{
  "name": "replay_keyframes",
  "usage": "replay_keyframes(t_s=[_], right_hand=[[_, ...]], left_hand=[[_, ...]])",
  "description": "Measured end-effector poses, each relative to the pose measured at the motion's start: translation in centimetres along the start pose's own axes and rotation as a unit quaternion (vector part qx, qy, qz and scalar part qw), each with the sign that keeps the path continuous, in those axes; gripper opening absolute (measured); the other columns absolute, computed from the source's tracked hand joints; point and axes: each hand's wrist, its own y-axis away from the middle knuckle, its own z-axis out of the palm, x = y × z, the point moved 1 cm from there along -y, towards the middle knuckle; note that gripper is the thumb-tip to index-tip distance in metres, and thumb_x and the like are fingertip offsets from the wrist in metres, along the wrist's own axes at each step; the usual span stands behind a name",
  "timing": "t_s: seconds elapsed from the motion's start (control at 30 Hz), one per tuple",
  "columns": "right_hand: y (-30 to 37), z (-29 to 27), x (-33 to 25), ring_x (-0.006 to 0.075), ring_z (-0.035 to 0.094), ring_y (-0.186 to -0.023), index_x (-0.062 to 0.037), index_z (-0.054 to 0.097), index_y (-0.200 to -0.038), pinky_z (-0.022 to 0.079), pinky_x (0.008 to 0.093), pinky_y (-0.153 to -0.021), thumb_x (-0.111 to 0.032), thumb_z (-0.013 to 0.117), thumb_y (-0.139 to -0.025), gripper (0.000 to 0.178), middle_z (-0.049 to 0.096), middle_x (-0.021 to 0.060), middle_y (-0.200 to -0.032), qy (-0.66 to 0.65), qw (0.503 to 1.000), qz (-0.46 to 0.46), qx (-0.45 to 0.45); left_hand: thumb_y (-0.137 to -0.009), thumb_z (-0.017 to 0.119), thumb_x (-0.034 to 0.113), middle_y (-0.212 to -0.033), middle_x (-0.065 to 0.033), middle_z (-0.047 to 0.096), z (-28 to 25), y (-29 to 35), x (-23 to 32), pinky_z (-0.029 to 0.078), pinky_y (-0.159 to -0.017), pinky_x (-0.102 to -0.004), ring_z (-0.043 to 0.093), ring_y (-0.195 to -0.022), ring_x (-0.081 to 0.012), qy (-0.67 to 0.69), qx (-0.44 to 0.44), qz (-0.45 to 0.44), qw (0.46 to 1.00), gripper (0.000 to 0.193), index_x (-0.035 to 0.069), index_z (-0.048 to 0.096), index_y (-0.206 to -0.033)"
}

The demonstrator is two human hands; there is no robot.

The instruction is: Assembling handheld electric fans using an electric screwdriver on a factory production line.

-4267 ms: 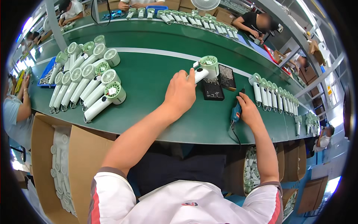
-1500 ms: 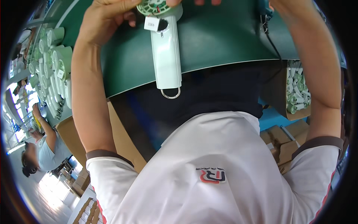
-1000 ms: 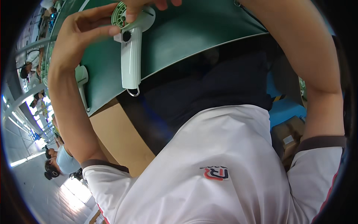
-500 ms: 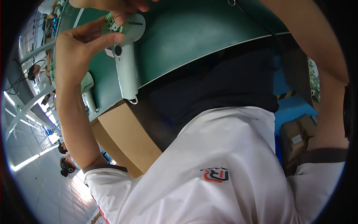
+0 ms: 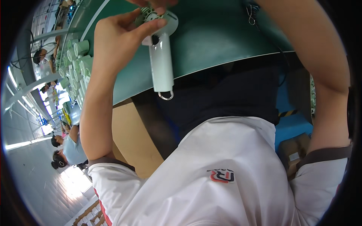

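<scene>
A pale green handheld fan [image 5: 162, 64] is over the near edge of the green table, its round grille head at the top of the view and its ribbed-looking handle pointing toward me. A metal loop [image 5: 166, 95] hangs from the handle's lower end, and a dark round button shows near the neck. My left hand [image 5: 124, 32] grips the head from the left, thumb across its side and fingers behind. Along the upper edge, my right hand [image 5: 156, 5] has curled fingertips at the grille. Most of that hand is cut off, so anything it pinches is hidden.
The green tabletop [image 5: 215, 41] has a coiled black cord with a metal clip [image 5: 252, 15]. Several pale green fan parts [image 5: 77, 64] stand at the left. An open cardboard box [image 5: 135, 135] is below the edge; a brown box [image 5: 294, 150] lies right. Other people sit far left.
Both hands and the fan have shifted right in the view, and the fan has turned slightly about its handle. More green parts and people now show on the left.
</scene>
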Motion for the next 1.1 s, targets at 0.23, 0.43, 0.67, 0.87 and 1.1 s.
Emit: replay_keyframes(t_s=[0.23, 0.43, 0.67, 0.87, 1.1], right_hand=[[-2.2, -1.5, -1.6, 0.0252, 0.075, -0.087, 0.0109, 0.07, -0.11, 0.062, 0.0362, -0.079, -0.006, 0.075, -0.084, 0.032, 0.075, 0.0198, -0.103, 0.037, 0.993, 0.028, -0.106], [-3.1, -1.5, -2.8, 0.0279, 0.074, -0.084, 0.0021, 0.07, -0.115, 0.062, 0.0392, -0.076, -0.011, 0.081, -0.08, 0.039, 0.075, 0.0186, -0.097, 0.057, 0.991, 0.007, -0.123], [-3.0, -1.9, -3.8, 0.0292, 0.073, -0.08, 0.0013, 0.073, -0.106, 0.058, 0.0413, -0.071, -0.014, 0.086, -0.076, 0.037, 0.075, 0.0173, -0.093, 0.101, 0.986, 0.043, -0.123], [-3.6, -1.9, -3.4, 0.0371, 0.072, -0.091, 0.0, 0.076, -0.103, 0.056, 0.0455, -0.081, -0.016, 0.086, -0.073, 0.035, 0.075, 0.0203, -0.097, 0.061, 0.993, 0.015, -0.102], [-4.6, -0.6, -2.3, 0.0294, 0.07, -0.065, 0.0049, 0.075, -0.088, 0.055, 0.038, -0.058, -0.018, 0.085, -0.072, 0.029, 0.068, 0.0168, -0.07, 0.113, 0.989, 0.021, -0.091]], left_hand=[[-0.083, 0.083, 0.016, -0.087, -0.0077, 0.074, -0.9, -0.4, 3.2, 0.051, -0.066, -0.0271, 0.065, -0.074, -0.0075, 0.06, -0.045, -0.126, 0.989, 0.035, -0.01, 0.073, -0.104], [-0.08, 0.083, 0.003, -0.096, -0.0103, 0.076, -1.7, -1.1, 1.6, 0.056, -0.077, -0.0298, 0.071, -0.085, -0.0127, 0.208, -0.103, -0.011, 0.973, 0.033, -0.008, 0.071, -0.108], [-0.069, 0.083, -0.015, -0.126, -0.0114, 0.07, -1.6, -6.3, -5.8, 0.047, -0.109, -0.0365, 0.062, -0.122, -0.019, 0.331, -0.302, 0.154, 0.881, 0.06, -0.006, 0.066, -0.125], [-0.064, 0.088, -0.011, -0.123, -0.01, 0.07, 2.6, -7.5, -7.8, 0.049, -0.106, -0.0351, 0.064, -0.118, -0.0195, 0.416, -0.281, 0.242, 0.83, 0.071, -0.001, 0.063, -0.129], [-0.061, 0.09, -0.009, -0.126, -0.0093, 0.069, 3.3, -6.9, -7.4, 0.047, -0.109, -0.0356, 0.063, -0.12, -0.0193, 0.451, -0.239, 0.277, 0.814, 0.077, -0.001, 0.061, -0.132]])
